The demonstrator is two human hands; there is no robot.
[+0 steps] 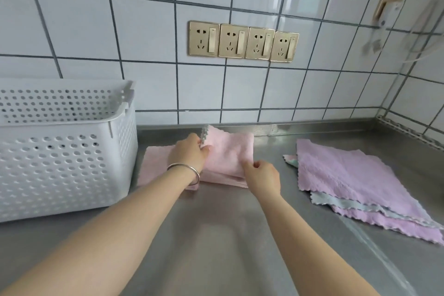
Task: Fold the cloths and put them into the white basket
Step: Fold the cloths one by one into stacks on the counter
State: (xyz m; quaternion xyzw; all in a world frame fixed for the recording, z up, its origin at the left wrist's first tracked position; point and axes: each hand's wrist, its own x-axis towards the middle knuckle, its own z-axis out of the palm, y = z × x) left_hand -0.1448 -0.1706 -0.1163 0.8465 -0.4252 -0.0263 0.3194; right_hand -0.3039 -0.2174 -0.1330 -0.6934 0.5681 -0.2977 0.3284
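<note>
Brushed steel counter (pixel 216 235) fills the lower half of the frame, and two bare forearms are seen reaching up across it from the bottom edge. A silver bangle (pixel 186 172) is worn on the left wrist, just below centre. The left hand (pixel 189 151) is curled round the upper left edge of a pink cloth (pixel 228 154), its thumb and fingers pinched on the grey zigzag hem, which is lifted off the counter. The right hand (pixel 263 176) is closed on the lower right corner of the same cloth, the fold held between thumb and fingers. The cloth is seen partly folded at the centre of the frame, its raised flap doubled over a lower layer that is spread flat toward the left.

To the right of centre, well apart from the hands, a stack of unfolded cloths (pixel 355 175) is laid flat on the counter: a lilac one on top, a pale blue-grey edge and another lilac layer showing beneath, and a greenish corner peeking out at the left.

At the left edge, the white basket (pixel 60 163) is stood on the counter just beside the pink cloth; its perforated walls are seen, but its contents cannot be made out.

Farther back, white wall tiles (pixel 96 31) with dark grout are seen, carrying a row of four gold sockets (pixel 242 42) at upper centre. A fifth socket with a white plug (pixel 390 6) is fixed at upper right.
</note>
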